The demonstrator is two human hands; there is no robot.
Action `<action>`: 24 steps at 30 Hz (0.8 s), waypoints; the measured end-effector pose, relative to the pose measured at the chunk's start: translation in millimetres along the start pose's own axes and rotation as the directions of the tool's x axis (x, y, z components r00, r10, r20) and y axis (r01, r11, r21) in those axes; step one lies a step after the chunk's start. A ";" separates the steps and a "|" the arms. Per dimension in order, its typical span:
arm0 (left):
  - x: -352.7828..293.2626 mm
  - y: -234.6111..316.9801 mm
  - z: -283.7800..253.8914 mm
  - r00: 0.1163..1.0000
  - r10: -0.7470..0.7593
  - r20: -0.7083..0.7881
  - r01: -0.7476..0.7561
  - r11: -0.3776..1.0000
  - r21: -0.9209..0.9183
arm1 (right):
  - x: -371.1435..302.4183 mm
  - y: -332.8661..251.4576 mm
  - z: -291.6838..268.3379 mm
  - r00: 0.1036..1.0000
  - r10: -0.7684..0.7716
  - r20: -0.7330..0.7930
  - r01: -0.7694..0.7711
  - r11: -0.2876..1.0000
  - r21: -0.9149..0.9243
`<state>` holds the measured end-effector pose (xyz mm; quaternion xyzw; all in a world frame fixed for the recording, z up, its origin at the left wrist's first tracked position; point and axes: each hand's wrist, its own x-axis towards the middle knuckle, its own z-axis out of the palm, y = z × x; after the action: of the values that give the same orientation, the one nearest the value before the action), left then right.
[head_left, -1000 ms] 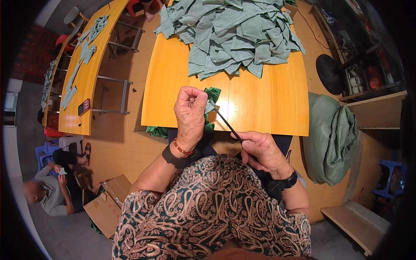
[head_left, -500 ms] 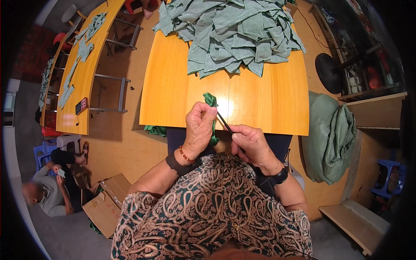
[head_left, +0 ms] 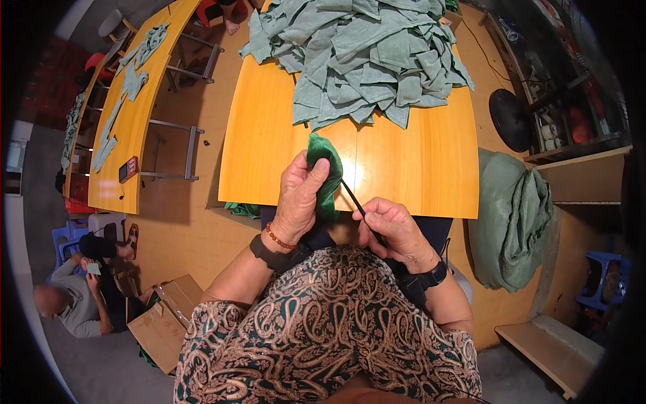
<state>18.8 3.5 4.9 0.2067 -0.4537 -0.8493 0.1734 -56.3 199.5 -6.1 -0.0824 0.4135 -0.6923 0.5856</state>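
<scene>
My left hand (head_left: 299,195) grips a small dark green cloth piece (head_left: 326,168) upright over the near edge of the orange table (head_left: 404,168). My right hand (head_left: 393,229) pinches a thin black rod (head_left: 353,198) whose tip goes into the green piece. Both hands sit close together just above my lap. A big heap of grey-green cloth pieces (head_left: 356,54) covers the far half of the table.
A full green sack (head_left: 511,215) leans at the table's right. A second long orange table (head_left: 128,114) with cloth pieces stands at left. A seated person (head_left: 74,303) and cardboard boxes (head_left: 165,323) are at lower left. A black fan base (head_left: 511,118) and shelves are at right.
My right hand has come in closer to the left, pushing the black rod further into the green piece. The left hand has shifted its grip and the piece now stands taller.
</scene>
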 end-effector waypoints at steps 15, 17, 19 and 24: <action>-1.3 -4.1 0.3 0.990 0.136 0.023 -0.134 0.989 -0.064 | 1.0 -3.6 7.1 0.989 -0.139 -0.054 0.133 0.985 -0.105; -1.0 -0.5 4.9 0.990 0.142 -0.007 -0.142 0.989 -0.048 | -1.7 -5.4 4.4 0.995 -0.099 -0.021 0.095 0.986 -0.136; -0.1 4.5 5.7 0.993 0.115 -0.007 -0.115 0.993 0.003 | -2.7 -5.0 0.1 0.997 -0.083 0.002 0.082 0.984 -0.157; -4.9 0.9 9.4 0.993 0.112 0.047 -0.116 0.991 0.072 | 1.9 -4.5 3.5 0.986 -0.155 -0.062 0.144 0.978 -0.151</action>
<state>18.3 11.9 11.4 0.1687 -0.4998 -0.8246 0.2041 -58.2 196.1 -1.5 -0.1303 0.4769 -0.7049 0.5086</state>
